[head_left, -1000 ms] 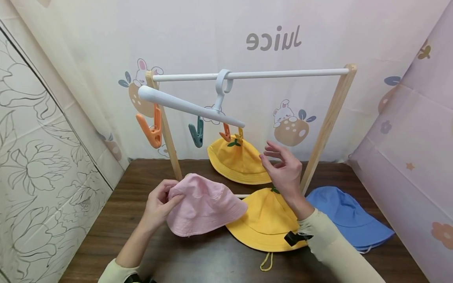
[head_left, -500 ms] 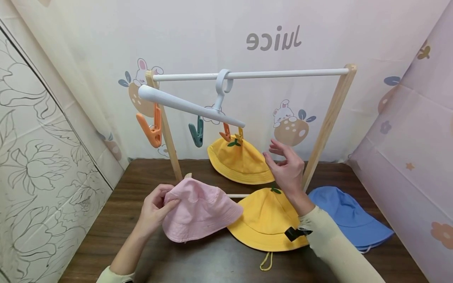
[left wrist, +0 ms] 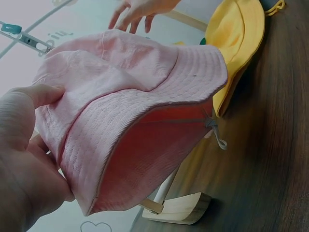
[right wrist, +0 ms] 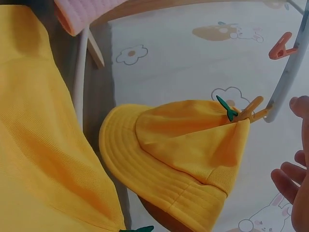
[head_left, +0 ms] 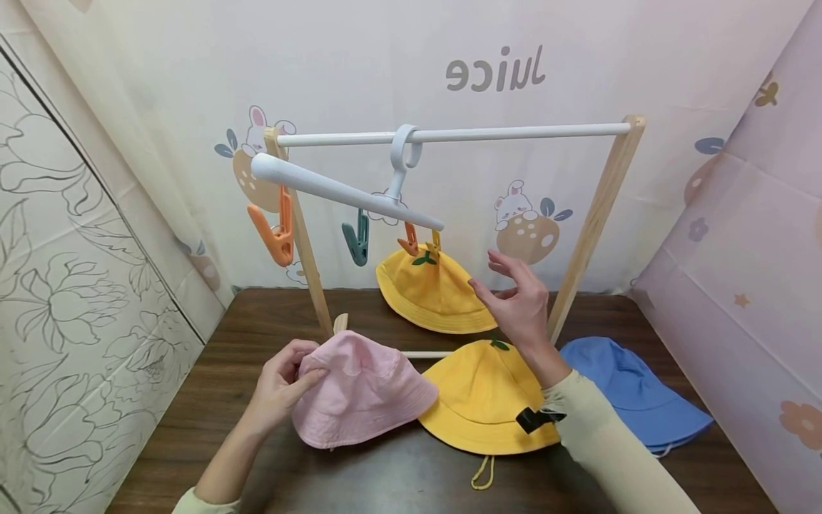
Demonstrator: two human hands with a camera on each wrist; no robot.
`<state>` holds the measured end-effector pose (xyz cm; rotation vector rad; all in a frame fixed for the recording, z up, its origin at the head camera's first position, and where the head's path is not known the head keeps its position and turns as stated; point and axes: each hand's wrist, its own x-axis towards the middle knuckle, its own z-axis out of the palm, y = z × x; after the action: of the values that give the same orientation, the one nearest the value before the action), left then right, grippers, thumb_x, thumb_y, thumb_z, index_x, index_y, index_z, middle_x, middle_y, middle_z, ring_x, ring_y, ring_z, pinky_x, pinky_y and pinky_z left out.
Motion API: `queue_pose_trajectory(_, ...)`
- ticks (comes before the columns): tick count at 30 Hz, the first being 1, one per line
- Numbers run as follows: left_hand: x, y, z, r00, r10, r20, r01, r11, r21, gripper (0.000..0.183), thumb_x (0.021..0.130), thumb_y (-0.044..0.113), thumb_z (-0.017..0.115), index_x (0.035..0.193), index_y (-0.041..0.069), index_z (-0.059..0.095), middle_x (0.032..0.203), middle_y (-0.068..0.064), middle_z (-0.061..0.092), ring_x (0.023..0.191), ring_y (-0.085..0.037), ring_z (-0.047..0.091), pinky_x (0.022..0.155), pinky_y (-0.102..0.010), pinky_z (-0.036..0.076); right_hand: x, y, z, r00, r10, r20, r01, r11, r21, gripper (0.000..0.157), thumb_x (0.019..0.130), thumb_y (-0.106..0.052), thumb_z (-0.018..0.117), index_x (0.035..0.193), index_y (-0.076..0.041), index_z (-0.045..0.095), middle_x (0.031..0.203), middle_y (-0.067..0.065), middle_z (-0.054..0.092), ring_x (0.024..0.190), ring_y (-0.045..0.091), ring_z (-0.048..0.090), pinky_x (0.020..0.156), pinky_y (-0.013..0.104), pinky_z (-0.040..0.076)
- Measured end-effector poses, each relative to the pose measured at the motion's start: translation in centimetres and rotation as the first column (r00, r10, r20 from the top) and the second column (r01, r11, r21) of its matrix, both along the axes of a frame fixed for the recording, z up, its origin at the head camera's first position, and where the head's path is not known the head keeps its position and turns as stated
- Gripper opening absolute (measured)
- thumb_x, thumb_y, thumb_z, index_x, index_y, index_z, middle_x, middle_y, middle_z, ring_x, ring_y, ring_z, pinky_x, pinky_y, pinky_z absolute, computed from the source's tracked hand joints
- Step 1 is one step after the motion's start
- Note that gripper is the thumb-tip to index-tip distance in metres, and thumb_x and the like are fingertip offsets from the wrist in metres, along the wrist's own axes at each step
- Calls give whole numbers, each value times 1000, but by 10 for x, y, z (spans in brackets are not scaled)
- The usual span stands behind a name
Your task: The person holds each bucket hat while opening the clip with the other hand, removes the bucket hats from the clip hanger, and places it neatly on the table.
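My left hand point(head_left: 282, 385) pinches the left side of a pink bucket hat point(head_left: 362, 392), thumb in front. In the left wrist view the hat's brim point(left wrist: 96, 145) gapes above the table, a grey cord knot at its edge. My right hand point(head_left: 519, 303) is raised with fingers spread and nothing in it, beside a yellow hat point(head_left: 433, 293) that hangs by its tip from a yellow clip point(right wrist: 251, 110). That clip sits at the far end of a white hanger point(head_left: 347, 193), which also bears two orange clips and a green clip point(head_left: 357, 239).
A white rod point(head_left: 514, 133) on wooden posts carries the hanger. Another yellow hat point(head_left: 491, 400) lies on the dark wooden table point(head_left: 212, 400) under my right forearm, a blue hat point(head_left: 632, 392) to its right. A printed curtain stands behind.
My left hand has lowered the pink hat slightly and shifted it left, uncovering more of the wooden foot behind. My right hand has barely moved.
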<state>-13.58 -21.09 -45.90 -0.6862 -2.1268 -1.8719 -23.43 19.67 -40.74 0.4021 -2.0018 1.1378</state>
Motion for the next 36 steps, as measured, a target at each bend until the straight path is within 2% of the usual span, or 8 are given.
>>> queue_pose_trajectory(9, 3, 2, 2, 999, -32, 1, 32, 998, -59, 25, 95, -18, 72, 118, -9, 65, 99, 22, 73, 84, 4, 64, 70, -19, 56, -3, 1, 1, 999, -3, 34, 2, 1000, 24, 66, 86, -13, 100, 146, -11, 75, 140, 16, 79, 126, 35, 78, 85, 6, 59)
queue_pose_trajectory(11, 3, 2, 2, 999, -36, 5, 36, 997, -65, 25, 95, -17, 72, 118, -9, 65, 99, 22, 73, 84, 3, 64, 70, -20, 56, -4, 1, 1, 999, -9, 38, 8, 999, 33, 67, 86, -14, 100, 147, -12, 74, 142, 14, 79, 129, 34, 77, 88, 9, 60)
queue_pose_trajectory(15, 3, 3, 0, 999, -52, 4, 53, 997, -58, 26, 95, -18, 71, 119, -10, 63, 100, 22, 74, 84, 4, 65, 70, -20, 57, -4, 0, 1, 999, -10, 46, 8, 999, 39, 69, 86, -14, 100, 150, -13, 73, 146, 12, 77, 134, 33, 75, 91, 34, 69)
queue_pose_trajectory(18, 3, 3, -1, 997, -82, 10, 83, 996, -40, 27, 96, -18, 70, 120, -10, 62, 101, 23, 75, 85, 4, 66, 71, -19, 57, -4, -2, 1, 999, -2, 50, 0, 999, 33, 73, 86, -15, 100, 153, -13, 70, 148, 12, 76, 137, 35, 73, 93, 54, 68)
queue_pose_trajectory(20, 3, 4, -1, 994, -106, 22, 107, 994, -27, 26, 97, -17, 70, 121, -9, 61, 103, 22, 75, 87, 4, 67, 73, -19, 58, -4, -3, 1, 999, 1, 51, -3, 1000, 29, 75, 86, -16, 99, 155, -13, 69, 150, 13, 75, 139, 36, 72, 94, 59, 68)
queue_pose_trajectory(36, 0, 5, -8, 986, -138, 95, 139, 990, -7, 25, 101, -14, 69, 124, -9, 62, 104, 20, 76, 90, 2, 69, 76, -20, 59, -9, -12, 0, 999, 21, 36, -22, 999, 28, 73, 87, -16, 99, 153, -10, 69, 152, 16, 73, 139, 39, 71, 96, 62, 68)
